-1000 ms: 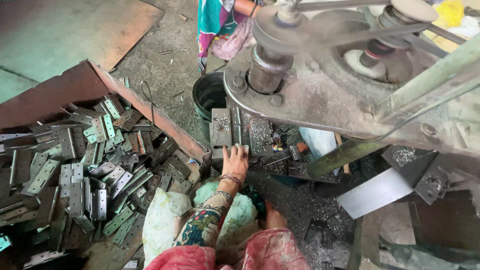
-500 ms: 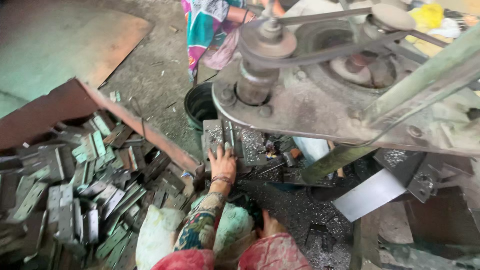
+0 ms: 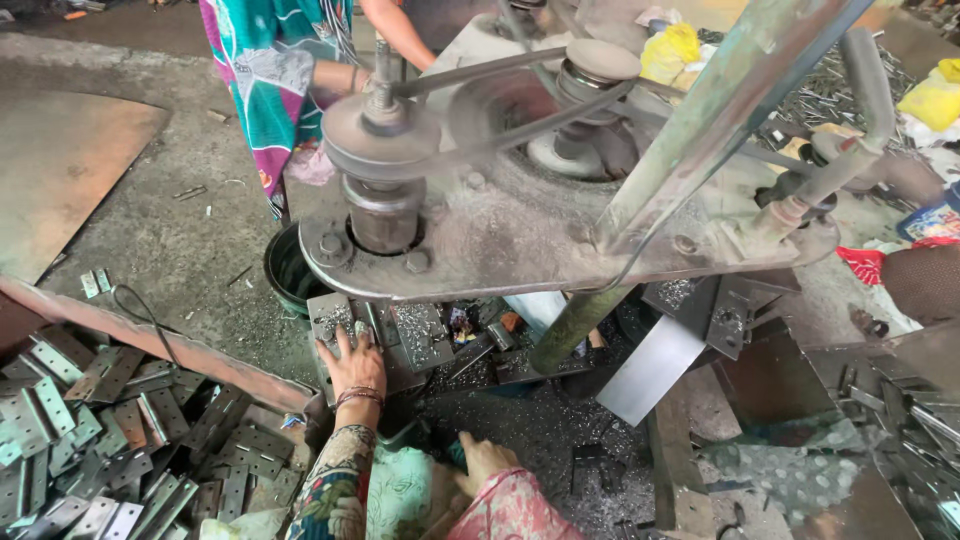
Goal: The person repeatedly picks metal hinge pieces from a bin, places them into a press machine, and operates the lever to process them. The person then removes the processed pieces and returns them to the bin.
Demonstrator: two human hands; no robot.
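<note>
Your left hand [image 3: 352,362] lies flat, fingers spread, gripping nothing, on the grey perforated steel plate [image 3: 335,322] just ahead, seemingly lengthwise away; right hand [image 3: 484,462] rests nearer you, apparently empty.

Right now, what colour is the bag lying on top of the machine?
Yellow: the bag shows best in the head view, near the top edge, beside the pulley.

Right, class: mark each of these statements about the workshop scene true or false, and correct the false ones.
1. The left hand lies on a metal plate under the machine. True.
2. The right hand grips the belt. False: it rests low, near the person's lap.
3. A heap of drilled metal brackets lies at the left. True.
4. Nobody else is in view. False: another person stands behind the machine.
</note>
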